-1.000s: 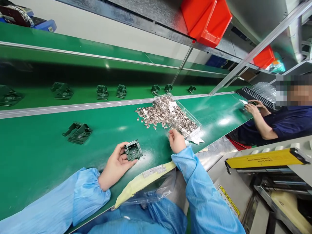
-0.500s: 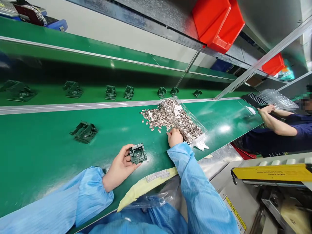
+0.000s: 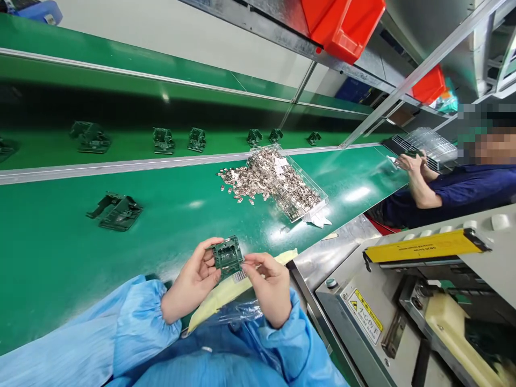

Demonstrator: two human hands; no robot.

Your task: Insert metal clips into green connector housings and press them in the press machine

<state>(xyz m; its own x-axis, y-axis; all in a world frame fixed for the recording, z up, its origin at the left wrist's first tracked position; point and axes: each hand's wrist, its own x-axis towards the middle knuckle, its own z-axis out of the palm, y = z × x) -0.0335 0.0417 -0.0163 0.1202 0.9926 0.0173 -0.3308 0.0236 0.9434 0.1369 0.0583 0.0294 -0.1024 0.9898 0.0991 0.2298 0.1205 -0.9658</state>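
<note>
My left hand [image 3: 192, 280] is closed around the left side of a dark green plastic housing [image 3: 228, 255], its open hollow facing up toward me. At the housing's right edge, my right hand [image 3: 269, 284] has thumb and forefinger pinched together. Whatever lies between those fingertips is too small and covered to make out. Farther forward, small metal pieces [image 3: 242, 181] lie heaped on the green worktop [image 3: 177, 209], spilling from a tipped clear plastic tray [image 3: 318, 196]. Another green housing [image 3: 116, 211] rests on the worktop to the left.
Several green housings [image 3: 164, 140] stand in a row beyond the metal rail [image 3: 121, 164]. Yellow paper [image 3: 213, 306] lies along the front edge. A machine with a yellow bar [image 3: 427, 248] is at right. Overhead hangs a red bin [image 3: 342, 27]; a co-worker's hands [image 3: 411, 163] are far right.
My right hand has come back from the metal pile to the right edge of the housing. My left hand still holds the housing. The view has shifted right, and the co-worker's hands have moved.
</note>
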